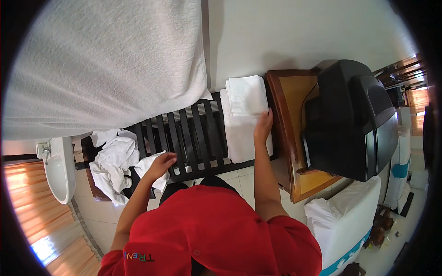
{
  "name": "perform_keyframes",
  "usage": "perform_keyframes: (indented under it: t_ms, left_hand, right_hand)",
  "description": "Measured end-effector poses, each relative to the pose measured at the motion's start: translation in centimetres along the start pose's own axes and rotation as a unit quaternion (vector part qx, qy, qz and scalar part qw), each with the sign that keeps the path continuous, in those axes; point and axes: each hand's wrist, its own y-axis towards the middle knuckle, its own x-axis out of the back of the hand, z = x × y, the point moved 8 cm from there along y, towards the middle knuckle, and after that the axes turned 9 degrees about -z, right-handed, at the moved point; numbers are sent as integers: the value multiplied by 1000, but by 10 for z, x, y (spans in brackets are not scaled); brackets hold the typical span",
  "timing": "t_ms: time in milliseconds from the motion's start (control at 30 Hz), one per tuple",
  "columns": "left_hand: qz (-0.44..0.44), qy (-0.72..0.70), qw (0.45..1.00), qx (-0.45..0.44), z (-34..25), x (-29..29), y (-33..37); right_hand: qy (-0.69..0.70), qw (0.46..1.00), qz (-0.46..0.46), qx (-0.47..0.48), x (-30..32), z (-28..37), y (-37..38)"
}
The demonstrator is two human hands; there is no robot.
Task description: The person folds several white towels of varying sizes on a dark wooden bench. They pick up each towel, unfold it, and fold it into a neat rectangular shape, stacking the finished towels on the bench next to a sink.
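My right hand [263, 126] lies against the right side of a stack of folded white towels [246, 138], its fingers stretched out. On top of the stack sits a smaller folded white cloth [247, 95]. My left hand [161, 165] is over a small white cloth [149, 164] at the near edge of a black slatted bench [184, 133]. Its fingers point to the right, loosely bent, and nothing shows between them. Further left, crumpled white cloths [115, 158] lie in a heap at the bench's left end.
A large white towel [119, 60] hangs at the upper left. Right of the bench stands a wooden cabinet [285, 87] with a black boxy television [352, 124] on it. A white sink [61, 175] is at the far left, and a bed with white covers [345, 216] at the lower right.
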Motion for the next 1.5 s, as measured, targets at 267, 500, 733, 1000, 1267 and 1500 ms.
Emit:
perform_keyframes:
  t_ms: [267, 500, 733, 1000, 1267, 1500]
  left_hand:
    - [76, 30, 997, -15, -15, -139, 154]
    - [34, -70, 982, 171, -27, -209, 209]
    - [43, -134, 975, 172, -6, -215, 209]
    - [13, -103, 991, 81, -30, -206, 182]
    - [-10, 3, 999, 33, 2, -203, 196]
    - [-48, -85, 989, 109, 4, -202, 191]
  right_hand:
    - [-117, 985, 128, 18, -18, -78, 27]
    - [-43, 989, 135, -31, -30, -136, 30]
    - [-24, 985, 164, -52, -33, -139, 31]
    - [-31, 983, 178, -46, -28, -122, 18]
    - [-96, 986, 136, 30, -20, -75, 10]
    - [7, 997, 82, 8, 6, 50, 21]
